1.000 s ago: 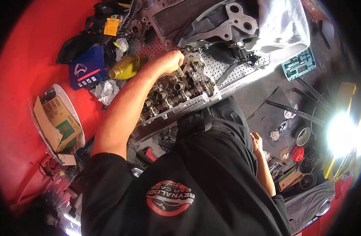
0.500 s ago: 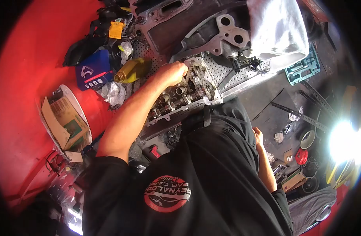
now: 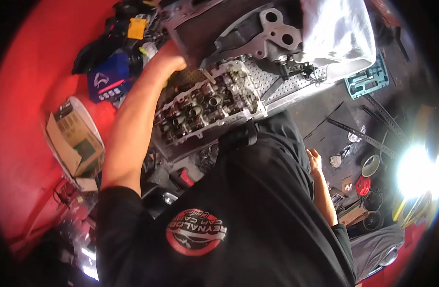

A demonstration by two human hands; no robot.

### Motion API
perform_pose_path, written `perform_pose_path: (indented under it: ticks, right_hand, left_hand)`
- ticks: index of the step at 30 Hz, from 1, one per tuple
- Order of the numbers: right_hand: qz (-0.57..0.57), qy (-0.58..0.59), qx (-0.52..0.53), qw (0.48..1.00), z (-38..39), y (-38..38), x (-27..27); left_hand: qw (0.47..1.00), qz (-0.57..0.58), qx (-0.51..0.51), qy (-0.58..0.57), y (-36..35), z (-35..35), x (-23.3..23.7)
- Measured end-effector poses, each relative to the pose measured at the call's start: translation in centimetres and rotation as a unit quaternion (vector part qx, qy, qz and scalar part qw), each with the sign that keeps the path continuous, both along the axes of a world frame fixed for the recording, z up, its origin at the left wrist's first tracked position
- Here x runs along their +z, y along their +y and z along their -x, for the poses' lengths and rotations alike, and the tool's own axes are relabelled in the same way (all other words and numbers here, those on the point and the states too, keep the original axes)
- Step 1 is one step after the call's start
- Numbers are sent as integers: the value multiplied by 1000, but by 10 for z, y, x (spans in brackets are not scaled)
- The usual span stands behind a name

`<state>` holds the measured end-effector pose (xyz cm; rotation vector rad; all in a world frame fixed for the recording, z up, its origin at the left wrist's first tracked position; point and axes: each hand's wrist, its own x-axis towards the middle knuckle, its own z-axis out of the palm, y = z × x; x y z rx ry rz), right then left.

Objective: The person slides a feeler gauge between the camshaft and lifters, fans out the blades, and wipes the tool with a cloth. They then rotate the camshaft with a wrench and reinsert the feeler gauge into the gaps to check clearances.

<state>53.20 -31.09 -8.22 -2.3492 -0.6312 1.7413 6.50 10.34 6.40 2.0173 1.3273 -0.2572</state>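
Observation:
My left hand is stretched out past the far left side of a cylinder head, near the dark edge of a large metal engine cover. Its fingers are mostly hidden and blurred, so whether it holds anything does not show. The cylinder head lies on a perforated metal tray, its camshaft side facing up. A thin light-coloured rod sticks up at its far edge. Low beside my right thigh hangs my right hand, fingers loosely apart, with nothing visible in it.
To the left are a blue container, a yellow box and an open cardboard box. A white cloth-like cover is at the upper right. On the right are a teal socket case and a bright lamp.
My left hand has moved from over the cylinder head up and to the left, past its far side. The amber bottle there is now covered by my arm. My right hand stays by my thigh.

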Motion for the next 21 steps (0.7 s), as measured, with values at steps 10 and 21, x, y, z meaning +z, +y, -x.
perform_pose_path:
  ticks: [10, 21]
  right_hand:
    - [-4, 44, -57, 997, 6, 10, -31]
    - [-14, 43, -63, 997, 2, -2, -34]
  left_hand:
    - [1000, 3, -11, -3, -40, -18, -37]
    - [986, 98, -23, 136, -50, -50, -16]
